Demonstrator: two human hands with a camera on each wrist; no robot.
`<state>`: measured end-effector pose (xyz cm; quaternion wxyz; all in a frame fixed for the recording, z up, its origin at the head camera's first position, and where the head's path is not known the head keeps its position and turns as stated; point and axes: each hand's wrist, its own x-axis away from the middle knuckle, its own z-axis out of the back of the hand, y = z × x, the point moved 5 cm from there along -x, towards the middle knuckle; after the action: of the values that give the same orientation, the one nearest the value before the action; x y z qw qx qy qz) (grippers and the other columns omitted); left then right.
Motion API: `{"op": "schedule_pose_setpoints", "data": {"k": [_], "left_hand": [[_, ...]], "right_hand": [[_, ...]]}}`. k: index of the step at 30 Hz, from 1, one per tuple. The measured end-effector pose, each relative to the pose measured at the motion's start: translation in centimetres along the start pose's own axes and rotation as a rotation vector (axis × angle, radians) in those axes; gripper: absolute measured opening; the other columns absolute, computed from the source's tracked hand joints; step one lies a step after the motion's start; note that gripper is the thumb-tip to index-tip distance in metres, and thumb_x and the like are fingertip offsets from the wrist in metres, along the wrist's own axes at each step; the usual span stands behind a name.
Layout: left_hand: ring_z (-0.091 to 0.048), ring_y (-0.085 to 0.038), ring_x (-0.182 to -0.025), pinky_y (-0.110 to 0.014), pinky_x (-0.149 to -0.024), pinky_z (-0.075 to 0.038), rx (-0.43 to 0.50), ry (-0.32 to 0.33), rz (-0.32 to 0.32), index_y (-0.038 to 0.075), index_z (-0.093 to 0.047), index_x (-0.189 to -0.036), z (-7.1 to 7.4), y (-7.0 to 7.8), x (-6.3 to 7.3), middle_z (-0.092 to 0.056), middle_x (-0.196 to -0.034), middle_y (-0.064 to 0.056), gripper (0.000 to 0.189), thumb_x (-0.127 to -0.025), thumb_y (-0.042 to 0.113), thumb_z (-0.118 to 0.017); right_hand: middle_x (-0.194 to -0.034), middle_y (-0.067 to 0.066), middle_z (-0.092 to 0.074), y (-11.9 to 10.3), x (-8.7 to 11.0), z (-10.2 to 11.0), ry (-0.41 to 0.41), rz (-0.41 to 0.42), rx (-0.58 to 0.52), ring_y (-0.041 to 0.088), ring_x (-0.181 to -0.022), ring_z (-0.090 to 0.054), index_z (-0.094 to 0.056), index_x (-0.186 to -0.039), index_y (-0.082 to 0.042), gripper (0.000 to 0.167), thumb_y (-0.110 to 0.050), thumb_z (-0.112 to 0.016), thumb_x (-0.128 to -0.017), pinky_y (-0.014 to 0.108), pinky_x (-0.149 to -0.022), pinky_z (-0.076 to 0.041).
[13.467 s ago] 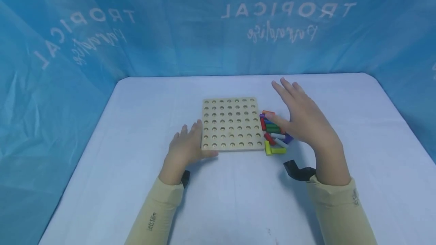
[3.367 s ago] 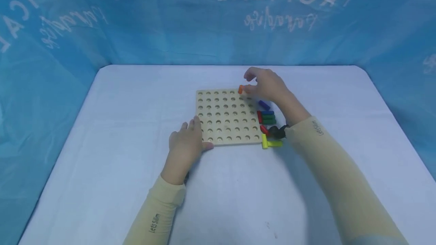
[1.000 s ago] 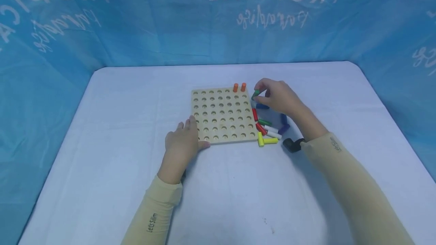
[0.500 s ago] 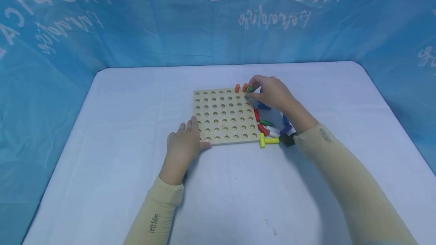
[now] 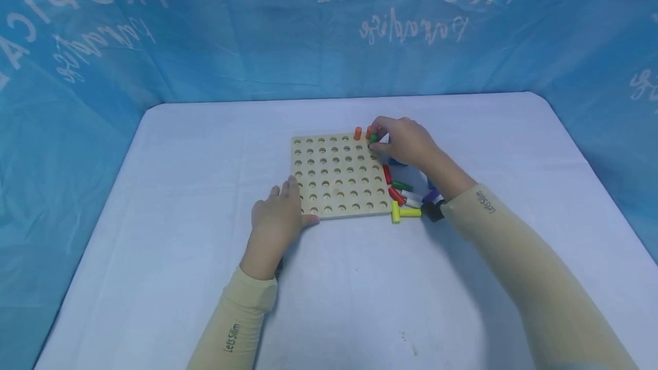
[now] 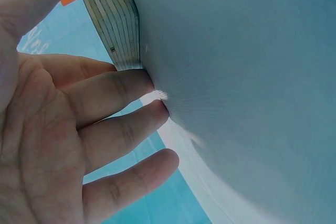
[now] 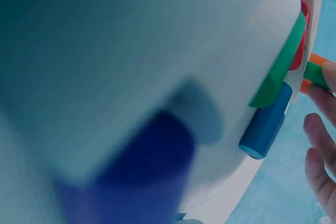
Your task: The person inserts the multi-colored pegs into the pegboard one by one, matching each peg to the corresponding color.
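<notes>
A square wooden pegboard (image 5: 336, 173) with rows of round holes lies on the table. Two orange pegs (image 5: 357, 133) stand upright in its far row, at the right end. My right hand (image 5: 406, 140) pinches a green peg (image 5: 373, 138) between thumb and fingertips, upright at the second row's right-hand end, just in front of an orange peg. In the right wrist view the green peg (image 7: 316, 74) shows between the fingertips. My left hand (image 5: 276, 221) rests with extended fingers against the board's near left corner. From the left wrist, the fingertips (image 6: 152, 80) touch the tabletop beside the board's edge.
Beside the board's right edge lie loose pegs: red (image 5: 387, 174), green (image 5: 402, 185), white (image 5: 411, 195), yellow (image 5: 410, 213), purple (image 5: 431, 195) and blue (image 7: 266, 121). A white cloth covers the table (image 5: 329, 290). A blue printed curtain (image 5: 247, 33) hangs behind it.
My right hand has carried the green peg left from beside the board to the second row's right end. Earlier it set two orange pegs in the far row. The left hand has stayed put.
</notes>
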<state>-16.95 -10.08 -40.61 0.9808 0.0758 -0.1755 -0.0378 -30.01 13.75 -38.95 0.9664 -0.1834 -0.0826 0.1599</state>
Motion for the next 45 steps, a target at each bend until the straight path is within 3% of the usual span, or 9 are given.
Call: {"op": "schedule_pose_setpoints", "data": {"k": [6, 13, 18, 26, 31, 36, 41, 45], "left_hand": [[-0.036, -0.036, -0.147, -0.055, -0.102, -0.048, -0.005, -0.002, -0.004, -0.001, -0.018, -0.157, 0.0, -0.2, -0.1, -0.038, -0.157, -0.018, 0.106, -0.085, 0.062, -0.064], [-0.034, -0.036, -0.147, -0.055, -0.104, -0.047, 0.007, -0.016, 0.001, -0.001, -0.017, -0.157, 0.0, -0.2, -0.1, -0.036, -0.158, -0.017, 0.106, -0.085, 0.061, -0.064], [-0.035, -0.036, -0.147, -0.055, -0.104, -0.047, 0.012, -0.009, -0.004, -0.001, -0.019, -0.157, 0.0, -0.1, 0.1, -0.037, -0.158, -0.018, 0.105, -0.085, 0.060, -0.064], [-0.034, -0.036, -0.147, -0.056, -0.104, -0.046, 0.032, -0.008, 0.001, -0.002, -0.019, -0.157, 0.1, -0.1, 0.1, -0.037, -0.158, -0.018, 0.105, -0.085, 0.059, -0.066], [-0.034, -0.037, -0.147, -0.056, -0.104, -0.046, 0.034, -0.007, 0.000, -0.002, -0.019, -0.157, -0.1, 0.0, 0.0, -0.037, -0.158, -0.018, 0.106, -0.085, 0.058, -0.067], [-0.035, -0.037, -0.146, -0.057, -0.104, -0.046, 0.029, 0.000, 0.002, -0.003, -0.020, -0.156, -0.1, 0.0, 0.0, -0.037, -0.157, -0.018, 0.105, -0.084, 0.058, -0.067], [-0.035, -0.037, -0.146, -0.056, -0.103, -0.047, 0.027, 0.000, -0.002, -0.003, -0.020, -0.156, 0.0, 0.1, 0.1, -0.038, -0.157, -0.019, 0.105, -0.085, 0.058, -0.067], [-0.035, -0.037, -0.147, -0.056, -0.103, -0.047, 0.024, -0.005, -0.003, -0.003, -0.020, -0.156, 0.1, 0.2, 0.2, -0.037, -0.157, -0.018, 0.104, -0.086, 0.058, -0.066]], "right_hand": [[-0.113, 0.006, -0.073, -0.1, -0.2, 0.0, 0.025, 0.012, 0.004, 0.024, -0.099, -0.067, -0.062, -0.118, -0.016, 0.031, -0.027, -0.073, -0.091, 0.043, -0.085, -0.051], [-0.113, 0.003, -0.072, 0.1, -0.3, -0.7, 0.000, -0.014, 0.006, 0.023, -0.100, -0.065, -0.062, -0.114, -0.019, 0.027, -0.026, -0.074, -0.090, 0.042, -0.085, -0.050], [-0.110, 0.001, -0.071, 0.1, -0.1, -0.7, 0.011, 0.012, 0.004, 0.021, -0.097, -0.064, -0.063, -0.112, -0.020, 0.025, -0.026, -0.075, -0.090, 0.040, -0.084, -0.050], [-0.114, 0.004, -0.070, 0.3, 1.5, 1.1, 0.054, -0.002, 0.022, 0.024, -0.096, -0.064, -0.061, -0.125, -0.016, 0.037, -0.031, -0.071, -0.093, 0.044, -0.085, -0.052], [-0.112, 0.003, -0.071, 0.8, 3.6, 1.4, -0.013, -0.040, 0.059, 0.024, -0.102, -0.064, -0.062, -0.126, -0.016, 0.037, -0.028, -0.071, -0.093, 0.045, -0.088, -0.053], [-0.113, 0.000, -0.071, 1.2, 5.5, 0.8, -0.087, -0.027, 0.087, 0.022, -0.109, -0.065, -0.065, -0.124, -0.020, 0.037, -0.026, -0.075, -0.090, 0.046, -0.092, -0.054], [-0.113, -0.002, -0.072, 1.7, 7.0, -0.2, -0.165, -0.017, 0.114, 0.019, -0.104, -0.065, -0.069, -0.121, -0.021, 0.033, -0.025, -0.076, -0.089, 0.042, -0.088, -0.056], [-0.113, -0.001, -0.073, 1.6, 7.5, -0.7, -0.177, 0.023, 0.137, 0.018, -0.100, -0.066, -0.071, -0.117, -0.021, 0.031, -0.027, -0.076, -0.088, 0.040, -0.085, -0.056]]}}
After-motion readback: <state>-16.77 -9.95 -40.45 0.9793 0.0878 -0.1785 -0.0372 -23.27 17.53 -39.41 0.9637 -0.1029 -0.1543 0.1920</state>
